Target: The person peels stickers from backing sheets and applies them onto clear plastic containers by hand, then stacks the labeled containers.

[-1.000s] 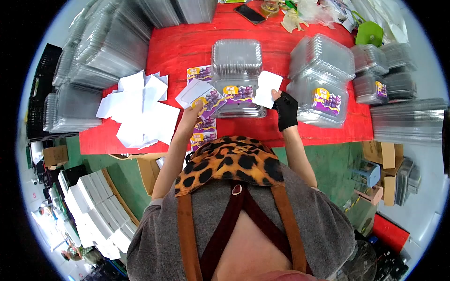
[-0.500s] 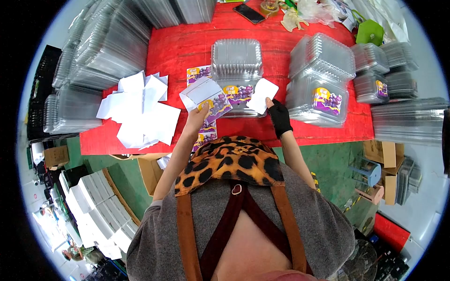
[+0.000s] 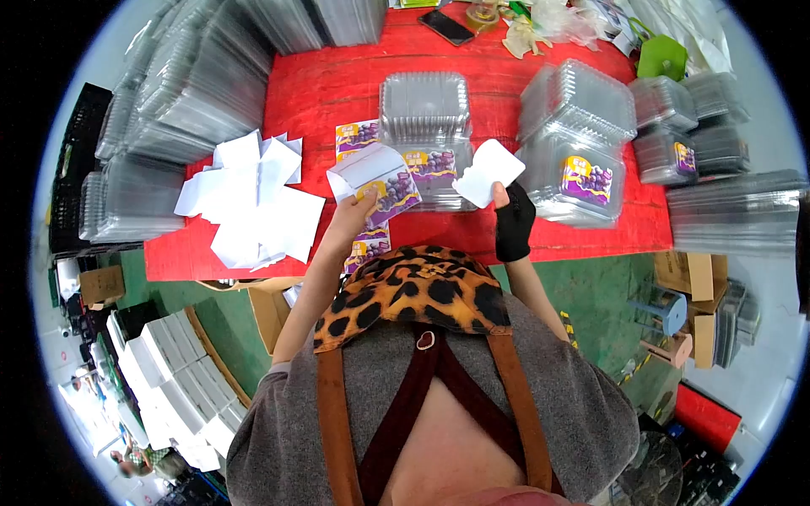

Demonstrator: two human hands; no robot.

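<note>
My left hand [image 3: 353, 218] is closed on a grape-printed label sheet [image 3: 392, 192], whose upper part is white and folded over. In my right hand [image 3: 513, 223], which wears a black fingerless glove, a white label [image 3: 488, 174] is pinched at its lower edge, white face up. Between the hands lies an open clear plastic clamshell box [image 3: 424, 101]; a purple and yellow grape label [image 3: 433, 166] shows on its near half. More grape label sheets [image 3: 359, 135] lie on the red table, partly hidden under my left hand and the sheet.
White backing papers [image 3: 261, 202] are piled at the left. Tall stacks of clear boxes [image 3: 190, 84] stand behind them. At the right are clamshells [image 3: 582, 105], one labelled, and smaller boxes [image 3: 666, 105]. A phone [image 3: 447, 27] and tape roll [image 3: 483, 15] lie at the back.
My right hand has turned and shifted slightly right, with the white label tilting along with it. The left hand and its label sheet have hardly moved.
</note>
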